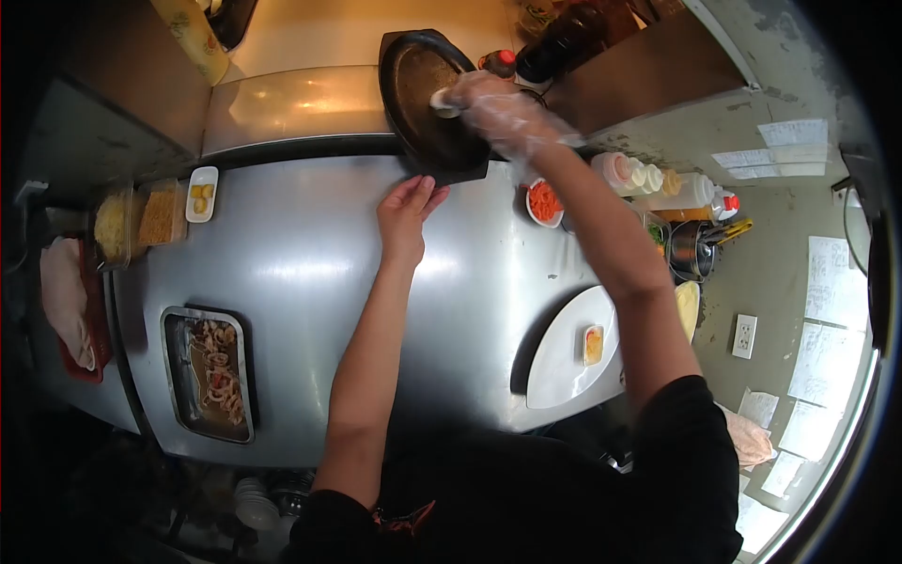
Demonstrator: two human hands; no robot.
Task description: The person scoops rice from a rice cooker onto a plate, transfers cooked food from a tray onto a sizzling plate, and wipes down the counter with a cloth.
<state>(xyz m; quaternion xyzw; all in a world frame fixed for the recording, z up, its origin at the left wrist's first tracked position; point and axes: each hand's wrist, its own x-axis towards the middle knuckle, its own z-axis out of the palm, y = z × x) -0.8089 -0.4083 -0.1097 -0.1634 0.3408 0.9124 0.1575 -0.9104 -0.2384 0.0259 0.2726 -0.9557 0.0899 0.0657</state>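
Note:
A dark oval sizzling plate (425, 80) on a black base stands at the far edge of the steel counter, partly over the raised ledge. My left hand (409, 214), bare, has its fingers closed at the near edge of the base. My right hand (498, 108) wears a clear plastic glove and reaches over the plate's right side. Its fingers are closed on a small whitish piece (443, 103) against the plate's inner surface; I cannot make out its kind. The hand hides part of the plate.
A metal tray (167, 376) with cooked squid pieces lies left. Small dishes hold yellow pieces (201, 193) and chopped orange-red food (543, 202). A white plate (554, 357) bears a small sauce dish (593, 345). Squeeze bottles (691, 191) line the right wall, by a pot (691, 252).

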